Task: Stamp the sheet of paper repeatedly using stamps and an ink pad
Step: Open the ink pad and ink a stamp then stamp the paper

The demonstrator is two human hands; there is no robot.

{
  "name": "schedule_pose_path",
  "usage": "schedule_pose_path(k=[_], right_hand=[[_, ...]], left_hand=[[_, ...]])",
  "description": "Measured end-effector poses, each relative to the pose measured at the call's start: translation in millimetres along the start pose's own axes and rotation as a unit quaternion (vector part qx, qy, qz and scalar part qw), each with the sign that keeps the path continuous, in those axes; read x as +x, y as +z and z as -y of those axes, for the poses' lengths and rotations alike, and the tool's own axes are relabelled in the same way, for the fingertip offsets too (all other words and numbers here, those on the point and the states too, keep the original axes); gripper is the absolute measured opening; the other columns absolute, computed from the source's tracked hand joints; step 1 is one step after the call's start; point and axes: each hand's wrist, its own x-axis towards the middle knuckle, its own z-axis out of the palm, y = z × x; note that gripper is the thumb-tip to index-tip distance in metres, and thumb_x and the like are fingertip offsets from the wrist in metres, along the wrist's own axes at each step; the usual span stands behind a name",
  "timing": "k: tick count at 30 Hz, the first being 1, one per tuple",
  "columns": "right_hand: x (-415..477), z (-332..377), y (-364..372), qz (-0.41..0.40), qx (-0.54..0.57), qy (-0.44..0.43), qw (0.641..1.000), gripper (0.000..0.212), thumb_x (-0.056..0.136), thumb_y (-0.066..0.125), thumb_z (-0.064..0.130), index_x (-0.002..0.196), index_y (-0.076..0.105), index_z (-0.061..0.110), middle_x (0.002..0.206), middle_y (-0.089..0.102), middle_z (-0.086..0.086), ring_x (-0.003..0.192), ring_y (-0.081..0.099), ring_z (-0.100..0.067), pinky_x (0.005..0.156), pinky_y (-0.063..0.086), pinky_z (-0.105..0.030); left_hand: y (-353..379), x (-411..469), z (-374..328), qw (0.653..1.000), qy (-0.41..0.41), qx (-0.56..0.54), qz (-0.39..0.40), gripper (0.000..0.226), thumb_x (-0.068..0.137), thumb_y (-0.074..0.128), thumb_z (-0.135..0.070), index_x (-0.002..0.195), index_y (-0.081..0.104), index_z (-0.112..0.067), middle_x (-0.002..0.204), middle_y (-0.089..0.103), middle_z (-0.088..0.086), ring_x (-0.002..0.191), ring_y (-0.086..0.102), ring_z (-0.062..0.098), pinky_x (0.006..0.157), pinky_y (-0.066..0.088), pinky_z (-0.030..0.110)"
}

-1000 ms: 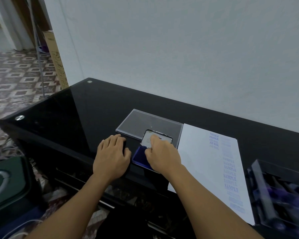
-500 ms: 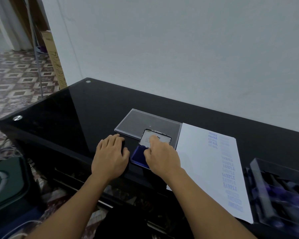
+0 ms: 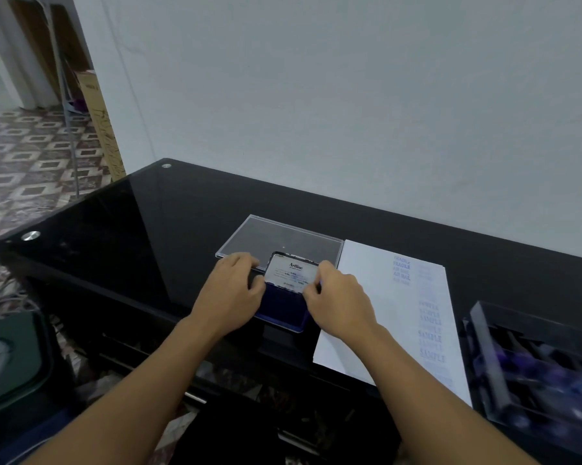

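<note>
A blue ink pad (image 3: 282, 310) lies near the front edge of the black glass table, its white-labelled lid (image 3: 291, 273) standing raised at the far side. My left hand (image 3: 229, 293) holds the lid's left edge with curled fingers. My right hand (image 3: 340, 300) pinches the lid's right edge. To the right of the pad lies the white sheet of paper (image 3: 376, 317), with a column of faint blue stamped words down its right half. No stamp is in either hand.
A clear plastic cover (image 3: 282, 236) lies flat just behind the ink pad. A dark transparent box (image 3: 534, 357) with several stamps stands at the far right. The table (image 3: 131, 236) ends close to me; a grey wall stands behind it.
My left hand has moved from beside the pad up to the lid's left edge. My right hand has shifted from the lid's front to its right edge.
</note>
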Motion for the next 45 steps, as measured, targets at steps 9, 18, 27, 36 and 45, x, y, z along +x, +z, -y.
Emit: schedule_pose_path(k=[9, 18, 27, 36, 45], right_hand=[[-5.1, -71.8, -44.4, -0.019, -0.034, 0.097, 0.994, 0.016, 0.096, 0.048, 0.026, 0.084, 0.047, 0.015, 0.076, 0.058, -0.004, 0.072, 0.059, -0.026, 0.060, 0.049, -0.040], [12.7, -128.3, -80.9, -0.019, -0.028, 0.156, 0.987, 0.017, 0.090, 0.054, 0.027, 0.084, 0.050, 0.011, 0.080, 0.063, -0.005, 0.064, 0.054, -0.021, 0.059, 0.048, -0.036], [37.5, -139.2, -79.7, -0.003, -0.046, 0.136, 0.990, 0.018, 0.094, 0.053, 0.028, 0.083, 0.046, 0.016, 0.101, 0.070, -0.007, 0.063, 0.057, -0.018, 0.056, 0.046, -0.033], [46.5, -137.6, -73.8, 0.016, -0.081, 0.132, 0.988, 0.016, 0.094, 0.054, 0.032, 0.090, 0.049, 0.017, 0.112, 0.070, -0.008, 0.074, 0.068, -0.025, 0.072, 0.062, -0.044], [51.4, -138.3, -69.6, 0.031, -0.095, 0.131, 0.986, 0.015, 0.096, 0.054, 0.031, 0.093, 0.049, 0.017, 0.111, 0.069, -0.008, 0.074, 0.067, -0.023, 0.074, 0.062, -0.043]], left_hand=[[42.6, 16.5, -89.2, 0.990, 0.126, -0.003, 0.057, 0.028, 0.099, 0.047, -0.027, 0.123, 0.053, -0.016, 0.133, 0.052, -0.002, 0.119, 0.043, 0.014, 0.100, 0.033, 0.026], [102.6, 46.9, -120.3, 0.980, 0.162, 0.057, 0.105, 0.034, 0.095, 0.044, -0.026, 0.123, 0.055, -0.011, 0.133, 0.051, 0.002, 0.130, 0.038, 0.023, 0.117, 0.016, 0.051], [129.0, 70.8, -134.4, 0.978, 0.183, 0.056, 0.085, 0.049, 0.083, 0.027, -0.031, 0.108, 0.061, -0.005, 0.116, 0.061, 0.008, 0.109, 0.050, 0.027, 0.099, 0.038, 0.045], [144.1, 74.4, -129.3, 0.974, 0.162, 0.102, 0.121, 0.044, 0.092, 0.027, -0.026, 0.122, 0.053, -0.008, 0.127, 0.051, 0.008, 0.119, 0.042, 0.027, 0.104, 0.030, 0.044], [154.1, 63.7, -122.6, 0.973, 0.185, 0.121, 0.067, 0.065, 0.083, 0.008, -0.035, 0.114, 0.058, -0.007, 0.123, 0.056, 0.010, 0.115, 0.047, 0.031, 0.109, 0.024, 0.049]])
